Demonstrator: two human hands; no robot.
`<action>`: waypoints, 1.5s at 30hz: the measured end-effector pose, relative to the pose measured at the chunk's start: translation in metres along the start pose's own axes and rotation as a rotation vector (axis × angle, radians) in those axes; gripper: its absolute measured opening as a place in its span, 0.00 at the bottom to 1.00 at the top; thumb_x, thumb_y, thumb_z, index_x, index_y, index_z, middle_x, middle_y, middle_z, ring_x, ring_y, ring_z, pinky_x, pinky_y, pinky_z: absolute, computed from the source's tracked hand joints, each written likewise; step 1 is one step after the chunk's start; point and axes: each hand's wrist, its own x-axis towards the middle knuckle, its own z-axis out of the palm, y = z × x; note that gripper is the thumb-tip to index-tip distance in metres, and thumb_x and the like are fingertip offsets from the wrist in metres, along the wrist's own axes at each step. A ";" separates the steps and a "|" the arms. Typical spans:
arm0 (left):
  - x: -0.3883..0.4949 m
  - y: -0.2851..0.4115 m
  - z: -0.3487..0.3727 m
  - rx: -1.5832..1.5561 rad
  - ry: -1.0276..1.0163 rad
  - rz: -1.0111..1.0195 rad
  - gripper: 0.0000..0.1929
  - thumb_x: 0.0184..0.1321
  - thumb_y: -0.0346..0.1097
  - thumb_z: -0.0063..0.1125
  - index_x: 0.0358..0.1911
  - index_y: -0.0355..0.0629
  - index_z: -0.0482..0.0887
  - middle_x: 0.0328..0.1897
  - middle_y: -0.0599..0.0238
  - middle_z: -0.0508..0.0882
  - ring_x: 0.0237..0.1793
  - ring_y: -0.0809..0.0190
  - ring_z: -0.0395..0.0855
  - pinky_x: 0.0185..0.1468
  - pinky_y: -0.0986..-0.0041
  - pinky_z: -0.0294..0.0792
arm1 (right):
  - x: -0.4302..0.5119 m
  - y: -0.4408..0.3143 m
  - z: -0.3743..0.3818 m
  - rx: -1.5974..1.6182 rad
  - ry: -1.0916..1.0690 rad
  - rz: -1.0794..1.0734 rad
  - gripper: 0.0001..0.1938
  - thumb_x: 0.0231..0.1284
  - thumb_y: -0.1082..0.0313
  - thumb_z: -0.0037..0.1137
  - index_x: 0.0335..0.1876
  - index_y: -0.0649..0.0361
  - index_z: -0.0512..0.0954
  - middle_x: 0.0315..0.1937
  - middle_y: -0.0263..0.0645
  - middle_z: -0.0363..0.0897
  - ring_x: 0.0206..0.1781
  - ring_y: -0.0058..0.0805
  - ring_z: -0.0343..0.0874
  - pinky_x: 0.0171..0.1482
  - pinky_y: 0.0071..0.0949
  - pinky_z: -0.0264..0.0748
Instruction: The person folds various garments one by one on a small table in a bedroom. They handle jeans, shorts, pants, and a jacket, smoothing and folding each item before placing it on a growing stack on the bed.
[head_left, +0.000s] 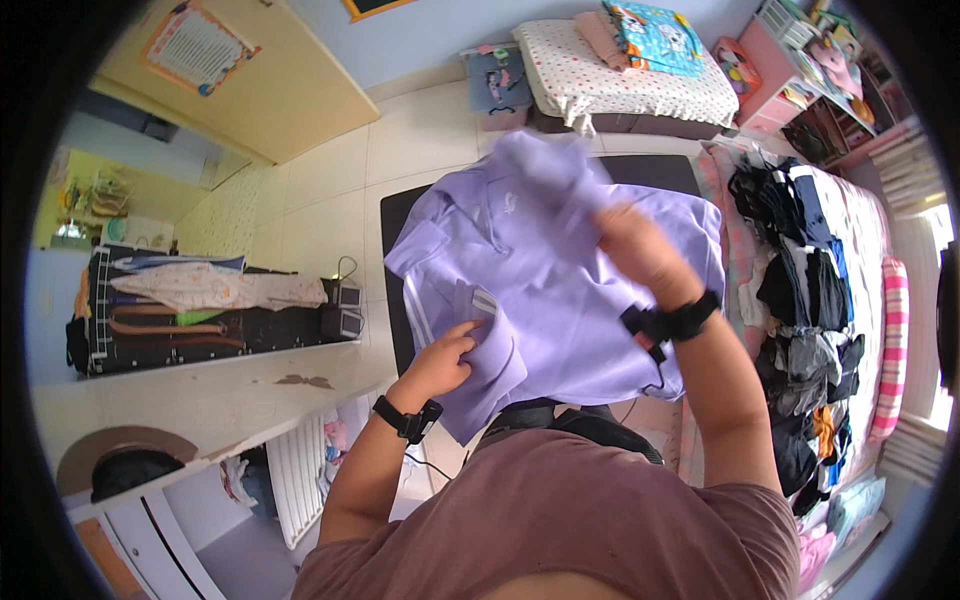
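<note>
A lavender top (555, 315) with white stripes along a sleeve and a small white logo lies spread over a black flat-topped surface (652, 171). At its lower left, my left hand (442, 360) rests its fingertips on a folded-over part of the striped sleeve. Whether those fingers pinch the cloth is not clear. My right hand (645, 244), blurred by motion, grips a raised part of the top on the right. That lifted cloth is blurred too. Both wrists wear black strapped devices.
On the right, a bed (862, 225) holds rows of dark folded clothes (795, 292) and a striped bolster (891, 349). A clothes-laden rack (210, 300) and a white ledge (225, 397) are at left. Beyond stand a plastic bin (499, 90) and a dotted-cloth-covered chest (630, 94).
</note>
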 end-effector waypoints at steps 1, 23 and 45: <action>0.007 -0.005 0.002 0.049 0.050 -0.007 0.17 0.45 0.26 0.56 0.43 0.36 0.81 0.69 0.52 0.69 0.59 0.49 0.75 0.60 0.69 0.68 | -0.015 0.004 0.012 -0.109 -0.133 0.061 0.13 0.68 0.63 0.49 0.50 0.62 0.78 0.34 0.28 0.77 0.35 0.15 0.72 0.40 0.20 0.70; 0.160 -0.040 -0.022 0.039 0.144 -0.060 0.12 0.58 0.29 0.51 0.43 0.40 0.85 0.45 0.52 0.86 0.49 0.55 0.84 0.58 0.64 0.70 | -0.063 0.065 -0.008 0.664 0.329 0.346 0.28 0.71 0.42 0.42 0.55 0.63 0.75 0.50 0.41 0.79 0.52 0.32 0.79 0.57 0.34 0.73; 0.051 -0.053 -0.003 0.166 0.363 0.131 0.29 0.54 0.37 0.65 0.60 0.42 0.71 0.63 0.50 0.72 0.62 0.46 0.70 0.66 0.62 0.63 | 0.028 -0.004 -0.157 0.728 0.617 -0.223 0.21 0.75 0.53 0.37 0.59 0.60 0.71 0.58 0.41 0.75 0.63 0.37 0.72 0.66 0.45 0.65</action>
